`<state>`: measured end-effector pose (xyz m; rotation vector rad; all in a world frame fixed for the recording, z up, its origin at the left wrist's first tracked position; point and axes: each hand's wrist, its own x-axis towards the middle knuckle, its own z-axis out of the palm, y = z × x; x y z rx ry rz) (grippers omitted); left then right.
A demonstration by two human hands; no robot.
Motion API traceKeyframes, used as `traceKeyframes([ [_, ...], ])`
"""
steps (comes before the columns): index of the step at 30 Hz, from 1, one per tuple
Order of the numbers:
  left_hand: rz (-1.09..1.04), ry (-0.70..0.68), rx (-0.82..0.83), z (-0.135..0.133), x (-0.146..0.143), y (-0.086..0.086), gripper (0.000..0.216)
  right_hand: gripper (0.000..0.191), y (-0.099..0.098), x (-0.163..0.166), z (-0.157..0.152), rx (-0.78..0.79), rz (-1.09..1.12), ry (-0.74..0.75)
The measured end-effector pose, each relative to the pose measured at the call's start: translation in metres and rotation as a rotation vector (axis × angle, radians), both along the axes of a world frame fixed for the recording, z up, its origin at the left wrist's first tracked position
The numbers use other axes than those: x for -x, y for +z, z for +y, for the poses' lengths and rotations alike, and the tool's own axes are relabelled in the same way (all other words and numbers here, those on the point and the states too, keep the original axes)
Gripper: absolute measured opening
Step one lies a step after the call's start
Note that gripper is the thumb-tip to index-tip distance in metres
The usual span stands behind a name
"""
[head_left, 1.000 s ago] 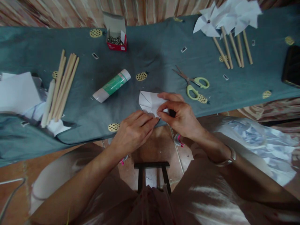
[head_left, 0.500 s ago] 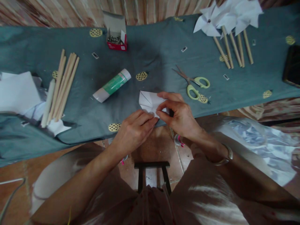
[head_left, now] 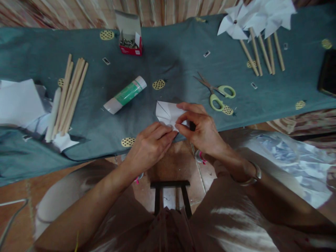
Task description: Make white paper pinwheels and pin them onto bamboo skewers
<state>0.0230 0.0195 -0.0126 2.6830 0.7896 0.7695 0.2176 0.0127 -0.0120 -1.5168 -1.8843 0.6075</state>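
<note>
A small sheet of white paper (head_left: 168, 111) with crease or drawn lines lies at the near edge of the cloth-covered table. My left hand (head_left: 153, 141) is closed on its near edge, fingers bunched together. My right hand (head_left: 198, 124) pinches the paper with thumb and forefinger at the near side, while its other fingers rest over the right part. The fingertips of both hands nearly meet and hide that near corner. Scissors (head_left: 214, 91) with green handles lie partly spread to the right. A glue stick (head_left: 126, 95) with a green label lies to the left.
A red box (head_left: 131, 51) of small metal pieces stands open at the back. Several wooden sticks (head_left: 70, 98) and white paper sheets (head_left: 21, 103) lie at the left. Finished paper pinwheels (head_left: 235, 22) on sticks lie at the back right, and a dark object (head_left: 328, 75) sits at the right edge.
Both hands keep nearly the same hold on the paper. The view has shifted very slightly; nothing else has visibly moved.
</note>
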Motion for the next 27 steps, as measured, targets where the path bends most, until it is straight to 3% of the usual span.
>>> traceKeyframes([
  [13, -0.005, 0.003, 0.028, 0.001, 0.001, -0.002, 0.018, 0.006, 0.001, 0.000, -0.002, 0.022, -0.007, 0.008],
  [19, 0.012, 0.013, 0.017, 0.001, 0.000, -0.002, 0.018, 0.014, -0.003, -0.001, -0.006, -0.068, -0.049, 0.048],
  [27, 0.013, -0.007, 0.019, 0.001, 0.001, -0.001, 0.017, 0.022, 0.002, 0.004, -0.012, -0.033, -0.213, 0.165],
])
